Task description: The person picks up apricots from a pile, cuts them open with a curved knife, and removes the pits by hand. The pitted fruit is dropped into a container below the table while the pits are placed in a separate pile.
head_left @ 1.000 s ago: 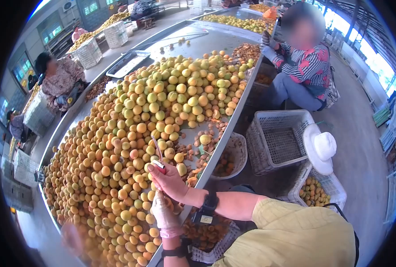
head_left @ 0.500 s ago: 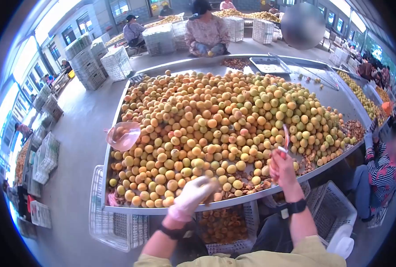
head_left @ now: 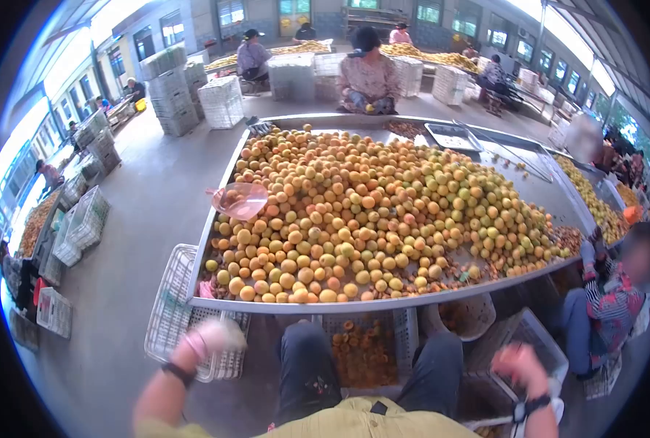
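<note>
The left hand (head_left: 219, 336), blurred, hangs above a white crate (head_left: 223, 371); the right hand (head_left: 520, 365), also blurred, is out to the right. Whether either is open or gripping cannot be told. Beyond the table's near rim (head_left: 339, 306), the fruit pile (head_left: 369, 212) stretches left to right, far of both hands, the left one nearer.

Grey floor (head_left: 146, 197) spread wide on left, washed by pale daylight. Back wall (head_left: 263, 20) broken by row of windows (head_left: 428, 11), greenish tint caught in panes. Shelving (head_left: 373, 17) set against wall. White crates (head_left: 175, 95) stacked high on floor, left of centre. Roof beams (head_left: 611, 38) glimpsed upper right; upper left flooded by glare (head_left: 111, 20). Outer corners swallowed in black, lines bent by lens.
</note>
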Action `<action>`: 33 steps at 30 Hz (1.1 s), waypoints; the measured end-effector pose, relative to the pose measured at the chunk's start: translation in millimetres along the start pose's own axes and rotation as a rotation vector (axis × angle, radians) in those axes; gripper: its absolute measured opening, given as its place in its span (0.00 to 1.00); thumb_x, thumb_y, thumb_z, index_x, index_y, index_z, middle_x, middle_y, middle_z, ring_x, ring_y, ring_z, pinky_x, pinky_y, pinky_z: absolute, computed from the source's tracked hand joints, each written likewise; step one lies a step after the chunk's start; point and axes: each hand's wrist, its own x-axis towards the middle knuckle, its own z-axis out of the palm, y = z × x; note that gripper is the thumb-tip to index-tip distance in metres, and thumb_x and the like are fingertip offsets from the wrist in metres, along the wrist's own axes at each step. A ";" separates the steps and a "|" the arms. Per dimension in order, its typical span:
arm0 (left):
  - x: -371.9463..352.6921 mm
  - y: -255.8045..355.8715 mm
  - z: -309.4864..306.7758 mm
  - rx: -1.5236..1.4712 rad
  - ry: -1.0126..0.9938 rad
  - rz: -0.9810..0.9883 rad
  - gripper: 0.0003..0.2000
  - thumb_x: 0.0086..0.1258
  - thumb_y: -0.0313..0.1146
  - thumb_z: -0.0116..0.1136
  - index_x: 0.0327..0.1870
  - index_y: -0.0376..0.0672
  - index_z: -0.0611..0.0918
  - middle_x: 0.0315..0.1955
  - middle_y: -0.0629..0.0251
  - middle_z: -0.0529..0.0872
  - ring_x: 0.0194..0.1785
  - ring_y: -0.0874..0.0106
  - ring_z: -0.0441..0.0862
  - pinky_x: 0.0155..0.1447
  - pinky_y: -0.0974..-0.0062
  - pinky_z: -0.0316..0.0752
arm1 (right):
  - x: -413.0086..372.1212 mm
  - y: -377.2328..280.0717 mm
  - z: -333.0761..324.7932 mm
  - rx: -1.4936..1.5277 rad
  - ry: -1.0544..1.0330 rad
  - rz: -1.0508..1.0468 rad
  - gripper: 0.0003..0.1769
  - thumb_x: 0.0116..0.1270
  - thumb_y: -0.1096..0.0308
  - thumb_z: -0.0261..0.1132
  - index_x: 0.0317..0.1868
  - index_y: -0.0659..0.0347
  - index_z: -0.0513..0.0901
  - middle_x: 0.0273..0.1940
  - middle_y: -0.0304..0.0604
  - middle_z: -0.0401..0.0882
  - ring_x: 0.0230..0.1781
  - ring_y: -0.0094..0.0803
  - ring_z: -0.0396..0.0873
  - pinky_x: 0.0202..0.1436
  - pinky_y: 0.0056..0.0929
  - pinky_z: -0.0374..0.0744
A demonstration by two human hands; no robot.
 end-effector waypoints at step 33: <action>389.3 34.4 -33.6 -2.631 0.538 -0.272 0.13 0.69 0.41 0.56 0.46 0.42 0.79 0.33 0.60 0.81 0.38 0.66 0.78 0.43 0.67 0.75 | 115.1 -240.5 178.4 1.316 -0.314 -0.662 0.14 0.72 0.64 0.59 0.50 0.62 0.69 0.28 0.33 0.69 0.25 0.16 0.69 0.26 0.14 0.68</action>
